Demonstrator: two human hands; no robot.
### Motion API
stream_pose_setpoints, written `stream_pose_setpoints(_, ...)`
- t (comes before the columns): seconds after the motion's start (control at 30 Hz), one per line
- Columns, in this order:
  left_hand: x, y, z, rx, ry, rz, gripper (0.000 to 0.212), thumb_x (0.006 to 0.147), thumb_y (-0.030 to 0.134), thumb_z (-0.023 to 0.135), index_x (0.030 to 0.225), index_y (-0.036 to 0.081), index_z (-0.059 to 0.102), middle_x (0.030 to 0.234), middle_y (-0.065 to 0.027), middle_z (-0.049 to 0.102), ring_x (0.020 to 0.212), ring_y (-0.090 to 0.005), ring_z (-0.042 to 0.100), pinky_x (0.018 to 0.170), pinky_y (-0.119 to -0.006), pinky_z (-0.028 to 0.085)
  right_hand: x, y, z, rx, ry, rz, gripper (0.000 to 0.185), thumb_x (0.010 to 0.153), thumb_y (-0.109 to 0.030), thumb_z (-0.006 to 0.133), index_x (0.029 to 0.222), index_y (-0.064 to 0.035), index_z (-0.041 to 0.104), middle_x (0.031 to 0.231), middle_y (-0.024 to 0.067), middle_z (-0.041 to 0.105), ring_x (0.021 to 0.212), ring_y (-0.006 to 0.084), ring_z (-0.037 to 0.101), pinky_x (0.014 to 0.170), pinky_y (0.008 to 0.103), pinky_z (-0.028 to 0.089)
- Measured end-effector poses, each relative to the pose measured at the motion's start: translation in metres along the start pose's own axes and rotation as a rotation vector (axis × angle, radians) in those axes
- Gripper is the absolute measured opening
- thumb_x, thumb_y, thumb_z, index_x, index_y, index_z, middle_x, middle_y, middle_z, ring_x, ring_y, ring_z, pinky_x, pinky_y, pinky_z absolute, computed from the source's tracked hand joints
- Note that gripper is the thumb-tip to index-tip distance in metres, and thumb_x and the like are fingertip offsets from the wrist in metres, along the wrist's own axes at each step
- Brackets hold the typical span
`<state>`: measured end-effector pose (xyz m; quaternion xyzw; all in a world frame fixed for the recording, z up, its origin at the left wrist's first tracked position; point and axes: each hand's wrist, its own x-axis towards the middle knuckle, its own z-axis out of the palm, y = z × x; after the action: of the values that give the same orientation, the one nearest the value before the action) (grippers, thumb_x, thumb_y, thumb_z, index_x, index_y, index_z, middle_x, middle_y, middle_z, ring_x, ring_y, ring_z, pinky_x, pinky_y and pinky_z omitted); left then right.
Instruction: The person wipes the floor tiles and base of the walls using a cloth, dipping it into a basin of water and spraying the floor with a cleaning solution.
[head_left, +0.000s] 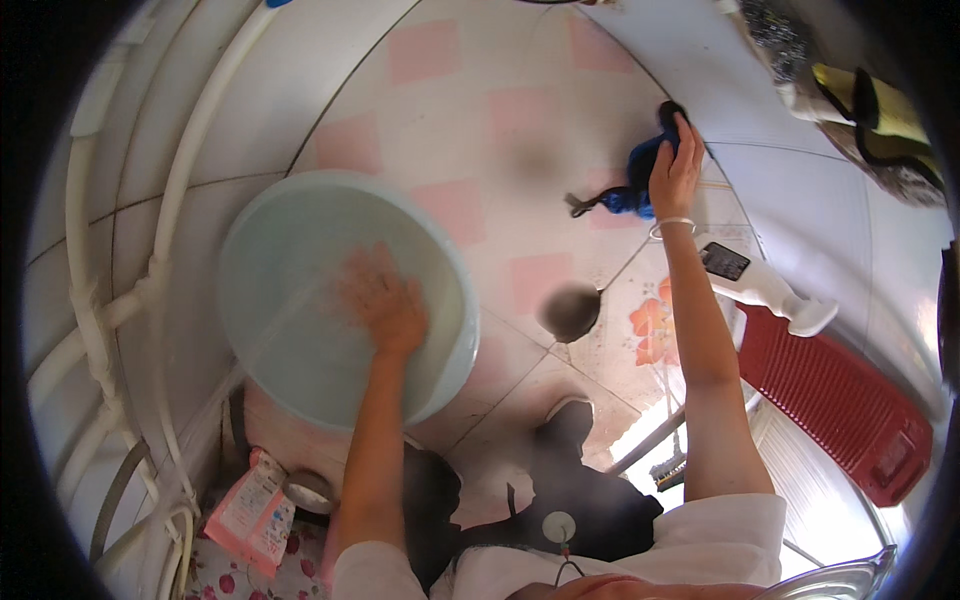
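A large pale blue plastic basin (262, 225) stands on the tiled floor at the left, tilted in the view, with water in it. A thin stream of water runs into it from the lower left. My left hand (386, 307) is inside the basin, fingers spread and partly blurred, with nothing visible in it. At the upper right my right hand (677, 169), a pale bracelet on its wrist, rests against a dark blue item with a black strap (641, 169) beside the wall. Whether the fingers grip that item cannot be told.
A red plastic washboard (832, 397) and a white bottle-like container (765, 285) are at the right wall. White pipes (180, 165) run along the left wall. A pink packet (255, 514) and a small round dish (308, 491) sit lower left. A brush head (667, 472) lies lower right.
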<state>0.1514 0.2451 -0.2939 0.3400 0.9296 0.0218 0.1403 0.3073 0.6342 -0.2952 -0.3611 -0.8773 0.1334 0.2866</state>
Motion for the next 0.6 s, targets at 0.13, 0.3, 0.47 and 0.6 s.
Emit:
stream_pose_setpoints(0.13,-0.002,-0.011,0.001,-0.080,0.031,0.030,0.068,0.093,0.029,0.041,0.148,0.001,0.011,0.150,-0.0299,0.010,0.138,-0.0464,0.007,0.109,-0.058,0.000,0.032,-0.016,0.063,-0.105,-0.077,0.009,0.043,0.090,-0.012,0.049,0.132,-0.0049,0.046,0.137,0.0196,0.042,0.126,0.0355,0.040,0.106,0.0426,0.033)
stream_pose_setpoints(0.3,-0.003,-0.007,0.000,-0.058,0.036,-0.027,0.071,0.090,0.031,0.047,0.147,0.002,0.018,0.150,-0.0297,0.013,0.137,-0.0458,0.015,0.110,-0.057,0.007,0.095,-0.094,0.150,-0.185,-0.160,-0.244,0.047,0.087,-0.010,0.050,0.133,-0.0040,0.044,0.137,0.0147,0.043,0.130,0.0306,0.036,0.110,0.0384,0.028)
stream_pose_setpoints(0.47,-0.003,-0.004,-0.003,-0.047,-0.002,-0.009,0.073,0.089,0.033,0.049,0.147,0.002,0.018,0.150,-0.0283,0.012,0.138,-0.0439,0.012,0.110,-0.055,0.008,0.075,-0.208,0.197,-0.037,-0.454,-0.692,0.046,0.085,-0.009,0.051,0.130,-0.0042,0.047,0.138,0.0116,0.044,0.131,0.0273,0.035,0.111,0.0363,0.028)
stream_pose_setpoints(0.6,-0.004,-0.010,0.001,-0.166,-0.012,-0.023,0.072,0.090,0.028,0.046,0.148,0.002,0.012,0.152,-0.0272,0.006,0.139,-0.0461,0.007,0.110,-0.058,0.004,-0.014,-0.233,0.172,0.401,-0.562,-0.850,0.040,0.085,-0.009,0.052,0.125,-0.0104,0.054,0.136,0.0074,0.045,0.124,0.0249,0.043,0.105,0.0343,0.036)
